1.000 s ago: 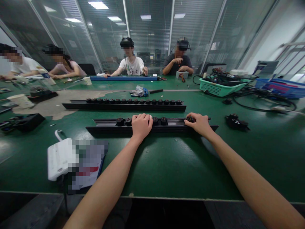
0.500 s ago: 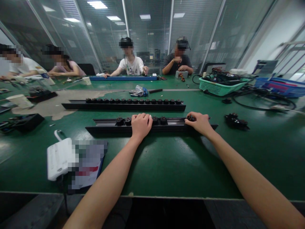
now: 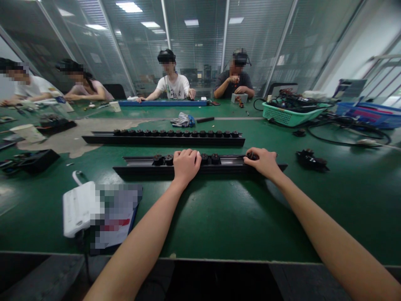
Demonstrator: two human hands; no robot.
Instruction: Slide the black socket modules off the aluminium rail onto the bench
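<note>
A long black metal channel (image 3: 232, 168) lies crosswise on the green table in front of me. Several round black socket modules (image 3: 215, 159) sit in its groove, left of and beside my left hand. My left hand (image 3: 187, 165) is closed over the channel's middle, its fingers curled across the groove and hiding what lies beneath. Near the right end, my right hand (image 3: 262, 161) pinches another round black socket module (image 3: 252, 156) between thumb and fingers, in or just over the groove. Behind stands a second black channel (image 3: 163, 140) with a full row of such modules.
Loose black pieces (image 3: 311, 160) lie right of the channel. Farther right are a green basket (image 3: 285, 115) of cables and a blue basket (image 3: 369, 116). A white power adapter (image 3: 78, 209) and a pixelated booklet (image 3: 120, 217) lie front left. Gloves (image 3: 183, 120) lie behind; co-workers sit across the table.
My right hand has shifted very slightly to the right along the channel with the socket module. My left hand has stayed in place.
</note>
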